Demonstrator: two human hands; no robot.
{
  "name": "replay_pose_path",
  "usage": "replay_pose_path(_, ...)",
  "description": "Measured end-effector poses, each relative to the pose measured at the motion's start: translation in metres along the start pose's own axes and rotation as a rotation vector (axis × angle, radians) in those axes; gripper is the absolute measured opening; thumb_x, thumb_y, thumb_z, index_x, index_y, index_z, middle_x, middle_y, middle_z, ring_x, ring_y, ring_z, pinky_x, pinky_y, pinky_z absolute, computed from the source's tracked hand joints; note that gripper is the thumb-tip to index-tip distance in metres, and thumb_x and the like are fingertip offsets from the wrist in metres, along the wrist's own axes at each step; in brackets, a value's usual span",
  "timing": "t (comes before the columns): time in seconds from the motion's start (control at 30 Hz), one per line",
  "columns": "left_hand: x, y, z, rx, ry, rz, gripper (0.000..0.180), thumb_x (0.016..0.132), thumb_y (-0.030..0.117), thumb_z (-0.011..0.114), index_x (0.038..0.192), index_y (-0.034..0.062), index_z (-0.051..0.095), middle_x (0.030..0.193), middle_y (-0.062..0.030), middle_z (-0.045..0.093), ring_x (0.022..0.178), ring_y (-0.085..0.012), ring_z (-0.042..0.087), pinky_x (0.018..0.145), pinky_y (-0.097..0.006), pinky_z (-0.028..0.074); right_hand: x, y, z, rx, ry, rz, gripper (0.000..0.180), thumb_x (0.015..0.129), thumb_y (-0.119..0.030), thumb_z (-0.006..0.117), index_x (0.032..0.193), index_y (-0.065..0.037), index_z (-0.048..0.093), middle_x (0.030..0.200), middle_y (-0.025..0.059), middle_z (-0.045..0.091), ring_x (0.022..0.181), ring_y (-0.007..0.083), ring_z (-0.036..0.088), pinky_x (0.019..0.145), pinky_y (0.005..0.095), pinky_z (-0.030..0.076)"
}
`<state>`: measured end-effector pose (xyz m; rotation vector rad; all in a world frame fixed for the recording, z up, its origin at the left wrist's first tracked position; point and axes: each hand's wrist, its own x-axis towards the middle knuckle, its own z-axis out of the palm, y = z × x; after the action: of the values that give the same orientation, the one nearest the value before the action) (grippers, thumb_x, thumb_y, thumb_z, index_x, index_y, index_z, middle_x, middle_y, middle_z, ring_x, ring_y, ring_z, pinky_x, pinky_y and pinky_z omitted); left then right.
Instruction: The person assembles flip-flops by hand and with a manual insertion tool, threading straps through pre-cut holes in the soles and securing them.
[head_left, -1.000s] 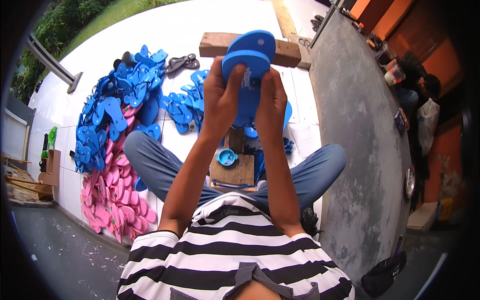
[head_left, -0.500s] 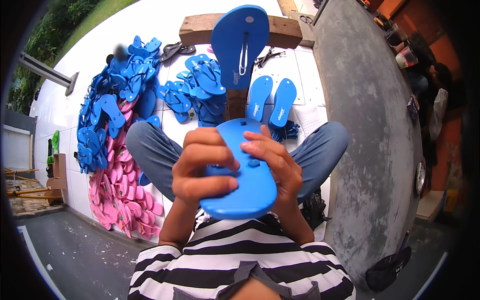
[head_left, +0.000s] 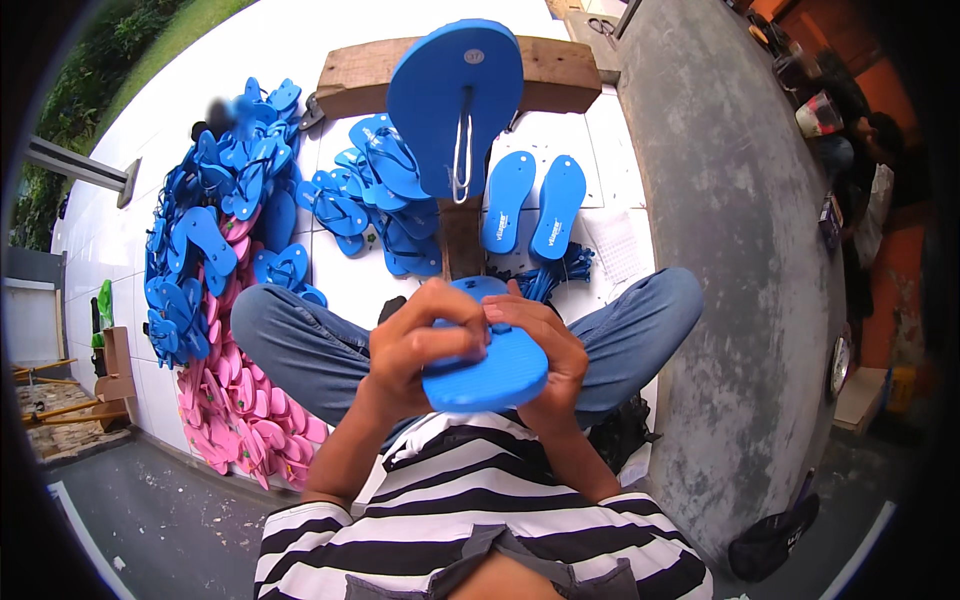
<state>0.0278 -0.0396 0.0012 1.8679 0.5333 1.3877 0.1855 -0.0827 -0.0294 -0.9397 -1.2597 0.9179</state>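
Observation:
A blue flip-flop (head_left: 490, 375) is gripped between both my hands above my lap, its ribbed underside facing up and the heel toward me. My left hand (head_left: 420, 345) wraps its left edge, with curled fingers pressed on the underside near the middle. On the right edge, my right hand (head_left: 552, 355) holds it, fingertips lying over the sole beside a small strap plug. The left fingers hide part of the sole. In front of me, another blue sole (head_left: 435, 90) stands against a wooden stand (head_left: 345, 75), with a metal wire loop (head_left: 462, 155) sticking out of it.
Two blue soles (head_left: 510, 195) lie beyond my right knee, near a bundle of blue straps (head_left: 560, 272) and a printed sheet (head_left: 612, 245). Heaped to the left are blue flip-flops (head_left: 205, 240) and pink flip-flops (head_left: 240, 410). A grey concrete ledge (head_left: 740, 300) runs along the right.
The flip-flop has tilted and looks shorter now. My left hand has moved inward, its fingers curling tighter near my right fingertips. The whole view has shifted slightly.

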Motion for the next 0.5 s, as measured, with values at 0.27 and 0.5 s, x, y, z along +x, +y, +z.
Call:
replay_pose_path(0.27,-0.020,-0.078,-0.021,-0.219,-0.202,-0.886,0.033,0.090,0.019,0.070,0.116,0.0015,0.061,0.100,-0.0062,0.068,0.093,-0.0127,0.063,0.081,-0.028,0.049,-0.015,0.060,-0.011,-0.176,-0.055,0.360,0.028,0.094,-0.023,0.066,0.111,-0.001,0.067,0.099,0.0104,0.069,0.093,0.0184,0.065,0.084,0.0320,0.049)
replay_pose_path(0.5,-0.029,-0.139,0.010,-0.281,-0.015,-1.011,0.038,0.094,0.029,0.067,0.115,-0.0012,0.061,0.094,-0.0041,0.068,0.082,-0.0075,0.061,0.070,-0.022,0.049,-0.025,0.119,-0.019,0.443,-0.022,1.017,0.055,0.103,-0.049,0.042,0.128,-0.001,0.053,0.110,0.0057,0.061,0.100,0.0101,0.056,0.090,0.0233,0.042)
